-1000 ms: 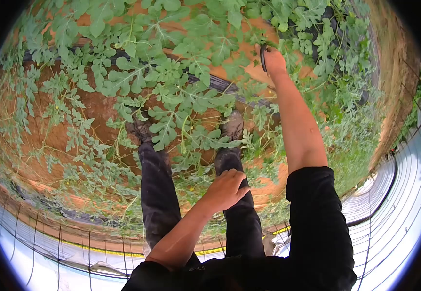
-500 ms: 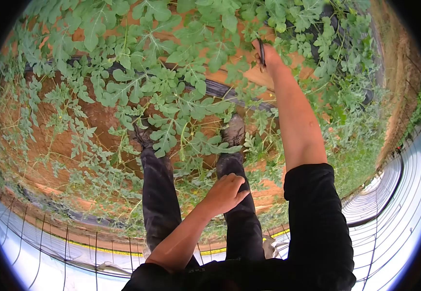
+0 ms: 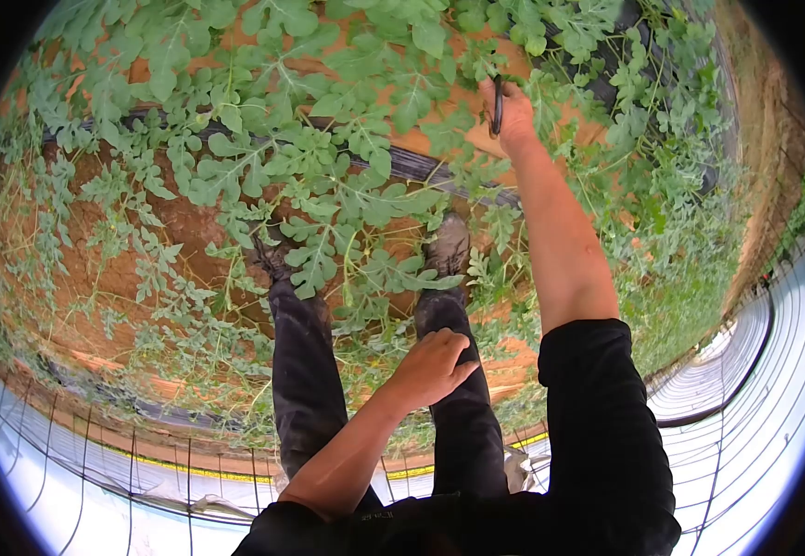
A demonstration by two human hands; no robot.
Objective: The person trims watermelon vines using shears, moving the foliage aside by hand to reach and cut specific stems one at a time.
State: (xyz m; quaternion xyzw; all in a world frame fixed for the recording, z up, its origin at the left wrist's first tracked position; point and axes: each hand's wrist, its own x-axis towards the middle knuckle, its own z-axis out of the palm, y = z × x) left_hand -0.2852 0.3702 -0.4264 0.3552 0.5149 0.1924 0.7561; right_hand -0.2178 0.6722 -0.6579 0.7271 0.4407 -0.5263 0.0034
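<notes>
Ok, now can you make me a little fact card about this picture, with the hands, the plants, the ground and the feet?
Right hand: holding a dark, curved tool near the leaves
Left hand: resting on the right leg
Plants: green vines with wavy-edged leaves
Ground: brown soil, with dark sheeting showing between leaves
Feet: right shoe looks dirty; left one partly hidden
Tool type: too small to tell

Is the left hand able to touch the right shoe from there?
Probably, with some leaning: the left hand is by the right leg, the shoe is down that same leg, and only some leaves partly cross the way.
</notes>
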